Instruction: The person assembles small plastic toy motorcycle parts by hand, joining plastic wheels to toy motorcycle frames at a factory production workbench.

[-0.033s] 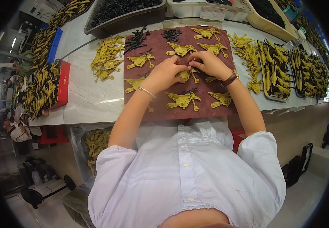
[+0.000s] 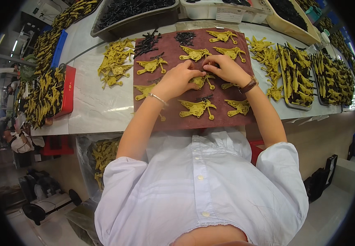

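Note:
On a maroon cloth [image 2: 165, 121], both my hands meet over a yellow bird-shaped piece [image 2: 204, 83] with a jointed arm. My left hand [image 2: 176, 80] is closed on this piece, thumb at its near side, covering much of it. Fingertips of my right hand [image 2: 226, 69] are bent into a pinch at its far edge; whatever they hold is hidden. Similar yellow pieces lie spaced out around them, such as one in front [image 2: 196, 108] and one behind [image 2: 194, 53]. Thin black parts lie beside several of them.
Two heaps of black parts [image 2: 146, 44] lie at the cloth's far left and far middle. Loose yellow pieces [image 2: 116, 61] are piled left of it, more [image 2: 267, 57] to the right. Filled trays [image 2: 306, 107] stand farther right. A grey bin [image 2: 138, 21] of black parts stands behind.
My right fingertips have shifted very slightly at the yellow piece. Nothing else has visibly moved.

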### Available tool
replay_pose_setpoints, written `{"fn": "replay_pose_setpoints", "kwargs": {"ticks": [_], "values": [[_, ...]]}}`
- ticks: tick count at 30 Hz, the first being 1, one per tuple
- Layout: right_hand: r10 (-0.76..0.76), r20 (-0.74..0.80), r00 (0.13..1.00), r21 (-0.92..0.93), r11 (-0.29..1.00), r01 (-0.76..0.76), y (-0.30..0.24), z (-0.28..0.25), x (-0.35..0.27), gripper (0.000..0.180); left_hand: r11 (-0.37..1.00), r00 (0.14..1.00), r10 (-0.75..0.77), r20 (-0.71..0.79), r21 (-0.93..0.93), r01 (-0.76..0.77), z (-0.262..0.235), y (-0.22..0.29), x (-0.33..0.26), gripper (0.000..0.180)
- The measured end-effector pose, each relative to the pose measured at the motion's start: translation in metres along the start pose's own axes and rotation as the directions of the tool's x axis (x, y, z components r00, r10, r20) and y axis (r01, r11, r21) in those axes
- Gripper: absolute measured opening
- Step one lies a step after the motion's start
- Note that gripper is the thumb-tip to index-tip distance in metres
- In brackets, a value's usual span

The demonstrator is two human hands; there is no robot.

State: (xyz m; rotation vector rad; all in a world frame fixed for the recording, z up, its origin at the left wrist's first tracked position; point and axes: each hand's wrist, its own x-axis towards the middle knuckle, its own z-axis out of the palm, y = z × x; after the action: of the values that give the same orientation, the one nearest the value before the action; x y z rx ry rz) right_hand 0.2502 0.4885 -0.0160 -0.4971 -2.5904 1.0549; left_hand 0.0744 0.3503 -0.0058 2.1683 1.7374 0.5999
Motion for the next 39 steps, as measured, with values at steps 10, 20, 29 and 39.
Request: {"fn": "replay_pose_setpoints", "kwargs": {"ticks": [10,20,29,39], "values": [[0.338,0.134,0.931,0.662,0.669,-0.338,-0.036,-0.021,-0.006,0.046,0.941,0.964,-0.053,-0.259,-0.335,-0.038,-0.022,0.02,0.022,0.031],[0.375,0.044,0.926,0.698,0.651,-0.297,-0.05,-0.019,0.004,0.051,0.921,0.916,-0.068,-0.396,-0.377,-0.095,-0.006,0.022,0.048,0.017],[0.217,-0.144,0.965,0.569,0.816,-0.099,-0.006,-0.029,0.012,0.029,0.988,0.889,-0.023,-0.458,-0.144,-0.049,-0.011,0.0,0.06,0.015],[0.333,-0.283,0.899,0.806,0.591,0.035,0.005,-0.015,0.049,0.02,0.476,0.847,-0.505,-0.167,-0.872,0.112,0.0,-0.013,0.084,0.018]]}}
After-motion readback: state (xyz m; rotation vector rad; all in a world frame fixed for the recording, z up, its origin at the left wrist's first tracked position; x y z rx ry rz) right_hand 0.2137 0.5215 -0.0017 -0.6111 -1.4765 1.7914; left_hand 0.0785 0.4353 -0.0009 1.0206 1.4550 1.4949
